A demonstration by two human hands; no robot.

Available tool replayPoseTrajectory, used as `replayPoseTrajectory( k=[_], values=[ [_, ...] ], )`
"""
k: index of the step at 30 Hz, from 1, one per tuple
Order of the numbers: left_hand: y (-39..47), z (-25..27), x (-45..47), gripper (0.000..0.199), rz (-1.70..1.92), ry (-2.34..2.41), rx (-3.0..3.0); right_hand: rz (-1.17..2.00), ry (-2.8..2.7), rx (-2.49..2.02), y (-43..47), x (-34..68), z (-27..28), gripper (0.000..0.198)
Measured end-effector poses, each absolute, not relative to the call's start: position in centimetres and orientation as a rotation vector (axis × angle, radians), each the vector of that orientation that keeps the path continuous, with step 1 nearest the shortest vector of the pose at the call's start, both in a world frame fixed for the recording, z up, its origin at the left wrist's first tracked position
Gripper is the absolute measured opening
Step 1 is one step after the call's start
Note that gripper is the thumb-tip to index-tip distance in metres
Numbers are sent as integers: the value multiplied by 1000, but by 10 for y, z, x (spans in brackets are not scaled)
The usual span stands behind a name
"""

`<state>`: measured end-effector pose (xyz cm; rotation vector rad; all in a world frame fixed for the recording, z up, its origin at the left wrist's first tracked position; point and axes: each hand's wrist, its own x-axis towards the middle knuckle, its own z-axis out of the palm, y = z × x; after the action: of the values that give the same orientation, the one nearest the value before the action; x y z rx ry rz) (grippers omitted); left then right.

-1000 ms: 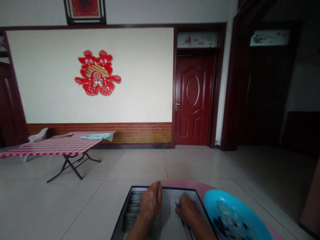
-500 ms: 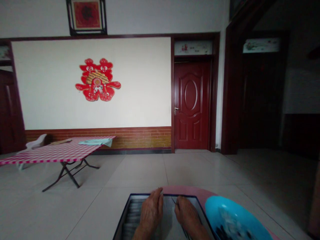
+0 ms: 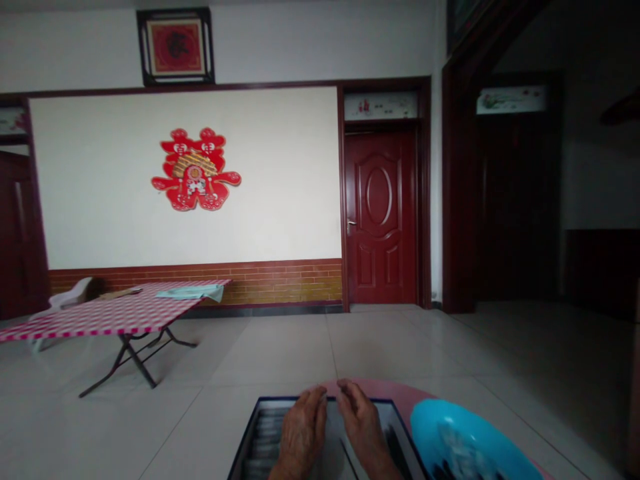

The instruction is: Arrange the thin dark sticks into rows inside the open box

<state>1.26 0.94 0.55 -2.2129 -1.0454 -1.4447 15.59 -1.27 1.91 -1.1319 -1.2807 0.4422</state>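
Looking down, we see two bare hands over a shallow tray with a dark blue edge. The left hand has its fingers close together and a little curled. The right hand faces it with bent fingers, and the tips of the two hands are near but not touching. We can't tell if either hand is pinching something small, because the tips are too tiny and blurry.

Grey rows lie side by side in the left part of the tray, maybe so they stay neat. A thin dark stick lies in the tray between the wrists, and some dark things lie past the right wrist. We think the tray's raised edge helps stop little things from sliding off.

Just right of the tray is a blue bowl with clear bits and black bits inside, perhaps put there for easy reach. Both seem to sit on a round pink top.

We can read no brand on the tray or bowl. The red wall sign, the framed picture and the panel over the door have marks like writing, too small for us to read.
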Motion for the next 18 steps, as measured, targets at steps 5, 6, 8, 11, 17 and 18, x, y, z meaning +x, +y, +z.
replayPoseTrajectory(
  k=[5, 6, 8, 11, 17, 18],
  values=[
    [3, 12, 12, 31, -1354, -1139, -2289, 499, -1123, -1230, -20, 156, 30, 49],
    [2, 13, 12, 30, -1338, -1146, -2313, 513, -1102, -1234, -20, 156, 31, 50],
    [1, 13, 12, 29, -1322, -1147, -2349, 548, -1072, -1226, -20, 156, 32, 51],
    [1, 12, 12, 27, -1322, -1160, -2384, 622, -1070, -1167, -18, 154, 31, 52],
    [-1, 12, 13, 28, -1336, -1160, -2444, 699, -1116, -1086, -20, 147, 29, 55],
    [-2, 13, 13, 29, -1329, -1161, -2467, 705, -1133, -1081, -20, 146, 29, 55]
  ],
)
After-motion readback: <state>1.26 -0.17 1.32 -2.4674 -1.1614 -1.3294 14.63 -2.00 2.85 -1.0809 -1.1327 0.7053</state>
